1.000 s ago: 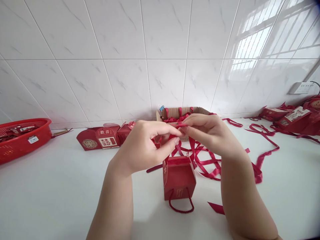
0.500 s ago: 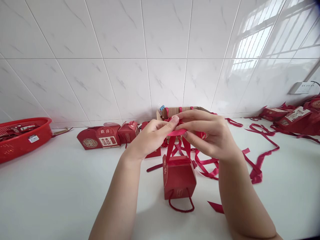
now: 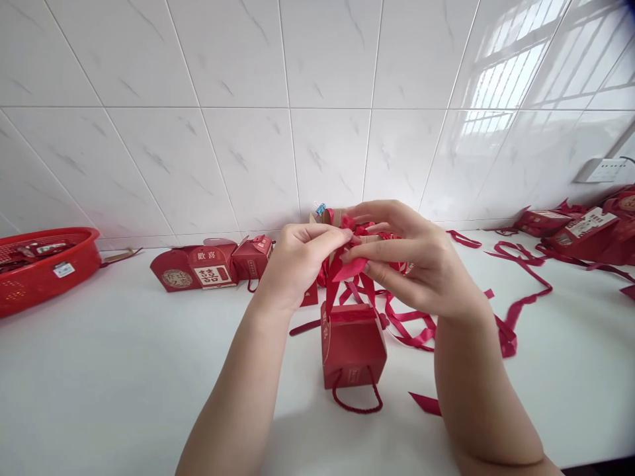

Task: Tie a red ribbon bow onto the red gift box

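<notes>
A small red gift box (image 3: 354,344) stands on the white counter in front of me, its twisted cord handle hanging down the near side. Red ribbon (image 3: 351,268) rises from the box top to both of my hands. With thumb and finger pressed together, my left hand (image 3: 307,254) pinches the ribbon from the left. My right hand (image 3: 409,254) grips it from the right, a pointed ribbon end sticking out by the thumb and the other fingers arched above. The fingers partly hide how the ribbon is looped.
More red boxes (image 3: 213,266) sit near the tiled wall on the left, beside a red plastic basket (image 3: 74,268). Loose ribbon (image 3: 528,299) trails over the counter (image 3: 109,390) at right, towards other boxes (image 3: 575,228). A cut ribbon piece (image 3: 424,403) lies nearby.
My hands have shifted on the ribbon; the fingers of the right one are raised and more arched. More ribbon shows bunched between them, and the end by my right thumb now hangs lower.
</notes>
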Available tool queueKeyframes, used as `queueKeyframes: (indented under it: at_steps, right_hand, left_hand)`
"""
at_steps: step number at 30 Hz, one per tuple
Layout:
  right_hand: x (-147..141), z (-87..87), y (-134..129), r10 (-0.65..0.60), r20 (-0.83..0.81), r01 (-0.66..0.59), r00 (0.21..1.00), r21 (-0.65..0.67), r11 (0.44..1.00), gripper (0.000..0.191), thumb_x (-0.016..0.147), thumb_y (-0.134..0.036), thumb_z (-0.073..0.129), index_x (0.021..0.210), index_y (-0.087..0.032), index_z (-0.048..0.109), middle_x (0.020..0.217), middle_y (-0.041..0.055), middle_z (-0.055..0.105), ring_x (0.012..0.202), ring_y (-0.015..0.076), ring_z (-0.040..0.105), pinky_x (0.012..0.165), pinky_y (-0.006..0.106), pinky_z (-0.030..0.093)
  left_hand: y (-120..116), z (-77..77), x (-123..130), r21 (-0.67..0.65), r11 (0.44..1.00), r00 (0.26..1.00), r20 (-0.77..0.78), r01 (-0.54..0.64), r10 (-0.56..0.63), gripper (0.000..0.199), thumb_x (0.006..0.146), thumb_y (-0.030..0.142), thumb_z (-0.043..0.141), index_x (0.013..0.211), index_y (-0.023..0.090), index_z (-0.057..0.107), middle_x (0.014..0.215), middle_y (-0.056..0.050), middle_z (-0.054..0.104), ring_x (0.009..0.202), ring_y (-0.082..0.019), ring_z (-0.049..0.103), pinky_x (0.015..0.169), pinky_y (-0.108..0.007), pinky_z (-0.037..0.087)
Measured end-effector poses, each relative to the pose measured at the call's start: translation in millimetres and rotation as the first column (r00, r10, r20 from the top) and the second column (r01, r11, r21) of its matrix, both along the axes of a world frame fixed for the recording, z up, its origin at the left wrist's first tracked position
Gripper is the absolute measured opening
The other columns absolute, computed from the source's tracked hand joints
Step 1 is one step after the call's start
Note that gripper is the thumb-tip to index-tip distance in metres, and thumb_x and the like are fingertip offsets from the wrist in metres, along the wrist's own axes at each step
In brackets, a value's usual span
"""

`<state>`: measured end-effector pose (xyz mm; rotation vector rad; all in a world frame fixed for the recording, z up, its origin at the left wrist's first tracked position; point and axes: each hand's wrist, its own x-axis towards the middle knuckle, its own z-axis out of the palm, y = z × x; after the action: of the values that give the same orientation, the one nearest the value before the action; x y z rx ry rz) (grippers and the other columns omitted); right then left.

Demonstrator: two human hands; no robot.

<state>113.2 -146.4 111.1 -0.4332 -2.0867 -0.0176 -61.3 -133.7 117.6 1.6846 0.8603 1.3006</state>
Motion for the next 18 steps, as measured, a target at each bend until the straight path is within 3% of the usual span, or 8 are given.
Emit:
queueKeyframes:
  at_steps: [5, 10, 15, 18]
  right_hand:
    - [7, 2.7, -18, 0.004, 0.130, 0.009, 0.992, -0.097, 0.995, 0.022, 0.088, -0.013, 0.053, 0.089, -0.021, 0.073, 0.093, 0.0076, 0.059, 0.083, 0.0170, 0.061, 0.068, 0.032, 0.054]
    - [9, 7.9, -44, 0.029, 0.374, 0.063, 0.927, -0.231, 0.971, 0.022, 0.088, -0.012, 0.052, 0.086, -0.020, 0.073, 0.069, 0.0026, 0.060, 0.058, 0.0112, 0.052, 0.051, 0.025, 0.041]
    - [8, 4.8, -63, 0.020, 0.556, 0.175, 0.831, -0.295, 0.939, 0.027, 0.085, -0.009, 0.050, 0.066, -0.021, 0.065, 0.060, 0.0006, 0.061, 0.053, 0.0117, 0.052, 0.050, 0.025, 0.041]
    - [6, -4.1, -73, -0.061, 0.601, 0.223, 0.797, -0.200, 0.954, 0.028, 0.081, -0.010, 0.052, 0.055, -0.022, 0.055, 0.054, -0.0022, 0.059, 0.048, 0.0115, 0.050, 0.047, 0.026, 0.041]
  left_hand:
    - [13, -6.4, -3, 0.060, 0.980, 0.980, -0.048, -0.188, 0.191, 0.020, 0.078, 0.032, 0.061, 0.068, 0.019, 0.072, 0.068, -0.003, 0.067, 0.066, -0.017, 0.061, 0.056, -0.025, 0.048]
    - [26, -12.7, -6, 0.046, 0.971, 0.965, -0.112, -0.233, 0.236, 0.022, 0.079, 0.034, 0.059, 0.069, 0.018, 0.071, 0.072, -0.004, 0.069, 0.066, -0.016, 0.062, 0.057, -0.025, 0.047]
    - [40, -21.1, -7, 0.035, 0.965, 0.955, -0.135, -0.261, 0.263, 0.023, 0.077, 0.035, 0.059, 0.068, 0.018, 0.071, 0.074, -0.005, 0.071, 0.066, -0.017, 0.064, 0.059, -0.025, 0.047]
    - [52, -28.9, -7, -0.003, 0.964, 0.955, -0.144, -0.264, 0.261, 0.022, 0.076, 0.034, 0.059, 0.068, 0.018, 0.072, 0.075, -0.005, 0.071, 0.067, -0.017, 0.064, 0.059, -0.025, 0.046]
